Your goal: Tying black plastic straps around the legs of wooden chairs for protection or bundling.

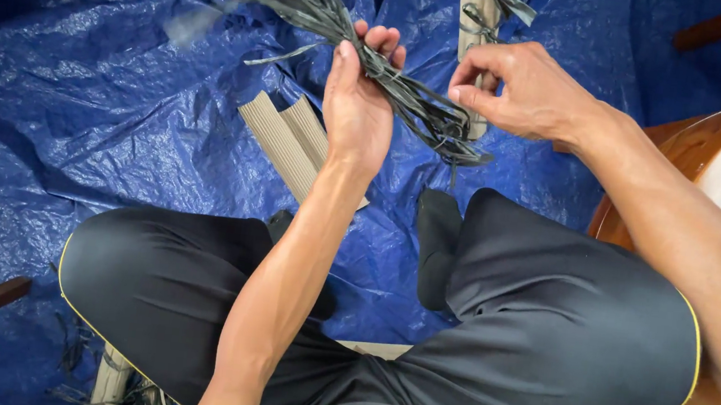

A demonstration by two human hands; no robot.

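Seemingly light and floppy, the bundle of dark strips sits above the blue tarp, left hand clenched around its middle, best held there, right hand pinching strands near its tied end.

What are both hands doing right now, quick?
Left hand: closed around a bundle of dark strips.
Right hand: fingers pinched together near the bundle's lower end; whether it grips a strip cannot be told.
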